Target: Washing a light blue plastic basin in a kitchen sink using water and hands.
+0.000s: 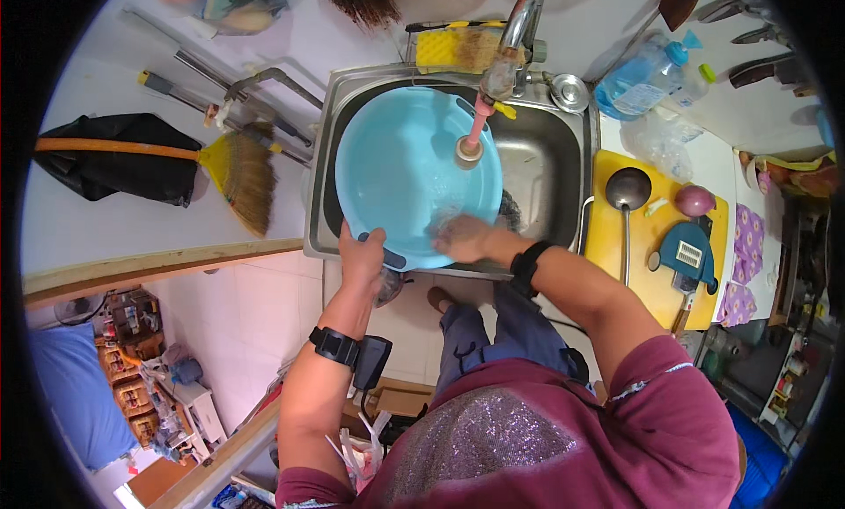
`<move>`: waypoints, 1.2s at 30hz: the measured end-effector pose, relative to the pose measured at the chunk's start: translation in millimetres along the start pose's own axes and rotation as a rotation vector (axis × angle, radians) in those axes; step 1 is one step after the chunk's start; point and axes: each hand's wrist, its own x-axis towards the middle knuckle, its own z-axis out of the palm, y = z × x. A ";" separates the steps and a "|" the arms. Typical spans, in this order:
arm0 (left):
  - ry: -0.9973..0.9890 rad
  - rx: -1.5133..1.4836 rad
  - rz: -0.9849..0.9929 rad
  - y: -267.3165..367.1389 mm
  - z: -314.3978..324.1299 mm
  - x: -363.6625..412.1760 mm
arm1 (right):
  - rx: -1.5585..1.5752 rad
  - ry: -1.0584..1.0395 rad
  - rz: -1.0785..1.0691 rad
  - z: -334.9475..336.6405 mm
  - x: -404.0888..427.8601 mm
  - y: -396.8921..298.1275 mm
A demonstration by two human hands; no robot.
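A light blue plastic basin (396,159) rests tilted in the stainless steel sink (538,172), covering its left and middle part. My left hand (360,253) grips the basin's near rim by a dark grey handle pad (386,253). Inside the basin, near its front right wall, is my right hand (465,238), blurred and with curled fingers. A greyish scrubber (443,215) shows at those fingers, too blurred to make out its kind. Over the basin hangs the pink nozzle (478,122) of a metal faucet (525,17). A dark mesh bundle (509,212) lies in the sink, partly hidden.
A yellow sponge (434,50) sits behind the sink beside a metal strainer (568,93). On the right, a yellow cutting board (604,245) bears a ladle (628,189), a purple onion (694,200) and a teal slicer (688,245). A broom (245,175) hangs left.
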 end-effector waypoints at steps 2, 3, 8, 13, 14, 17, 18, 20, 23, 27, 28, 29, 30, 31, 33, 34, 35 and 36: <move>-0.031 0.022 0.029 2.9 -0.4 5.0 | 0.310 0.156 -0.190 23.0 8.1 -10.8; -0.050 0.046 0.057 3.9 -5.5 7.3 | 0.307 0.151 -0.195 19.4 4.5 -13.0; -0.101 0.169 -0.100 31.5 -15.9 19.8 | -0.376 0.094 0.031 -3.9 -11.1 42.3; -0.159 0.248 -0.238 50.5 -21.4 20.8 | -0.767 0.484 0.304 -45.7 -35.0 69.8; -0.163 0.246 -0.236 46.9 -23.6 24.3 | -0.666 0.582 0.282 -44.2 -39.0 71.9; -0.150 0.166 -0.227 32.5 -29.5 31.5 | -0.261 0.763 0.272 1.2 -32.4 71.2; -0.123 0.132 -0.239 29.7 -29.1 29.1 | -0.229 0.720 0.265 12.8 -36.8 61.9; -0.092 0.096 -0.248 25.9 -30.0 32.3 | 0.026 0.710 0.267 38.6 -45.9 36.1; -0.137 0.109 -0.279 19.1 -32.5 35.3 | 0.017 0.512 0.089 37.9 -60.7 -8.3; -0.093 0.091 -0.193 12.6 -16.9 24.7 | 0.222 0.328 -0.139 14.4 -53.2 -61.9; -0.121 0.085 -0.137 9.5 -14.2 24.6 | 0.377 0.366 -0.239 15.0 -45.2 -64.7; -0.120 0.087 -0.135 8.5 -13.9 24.7 | 0.532 0.403 -0.341 17.7 -38.1 -64.1; -0.103 0.094 -0.131 13.6 -10.0 21.8 | 0.474 0.513 -0.472 24.9 -31.7 -49.3; -0.075 0.101 -0.127 16.5 -10.9 20.6 | 0.274 0.431 -0.443 21.4 -37.7 -36.2; -0.113 0.084 -0.169 21.5 -21.9 30.4 | -0.113 0.386 -0.379 16.1 -48.3 3.3; -0.157 0.070 -0.212 25.7 -26.5 36.2 | -0.298 0.424 -0.344 16.3 -49.7 26.5; -0.163 0.067 -0.212 32.6 -26.0 40.5 | -0.427 0.581 -0.389 12.3 -53.3 53.7; -0.198 0.122 -0.245 44.0 -29.9 41.0 | -0.559 0.738 -0.449 4.5 -56.4 62.3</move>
